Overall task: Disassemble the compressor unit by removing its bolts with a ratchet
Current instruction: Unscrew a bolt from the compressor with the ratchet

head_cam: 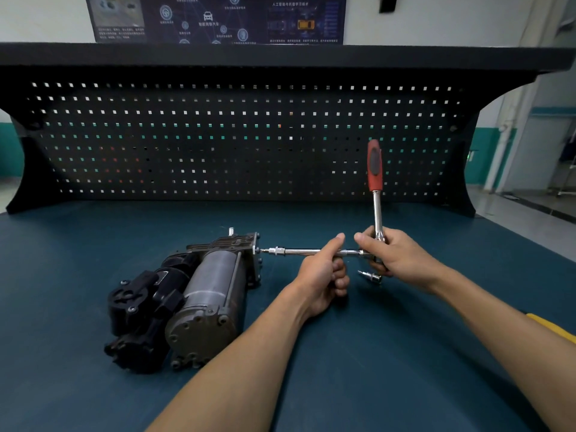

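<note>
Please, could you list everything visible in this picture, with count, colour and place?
compressor unit: one, grey and black, on the bench, left of centre.
ratchet: one, red handle, chrome shaft, upright, right of centre.
extension bar: one, chrome, level, between ratchet and compressor unit.
small socket: one, chrome, just below the ratchet's head.
bench top: one, dark teal, foreground.
pegboard: one, black, behind the bench.
poster: one, dark blue, wall above.
yellow object: one, right edge, cut off.
left hand: one, grips the extension bar.
right hand: one, holds the ratchet's head.

Ratchet (375,169) grip red/black, shaft chrome; compressor (187,294) grey and black; bench mat (405,353) dark teal; pegboard (237,135) black, square-hole grid.
</note>
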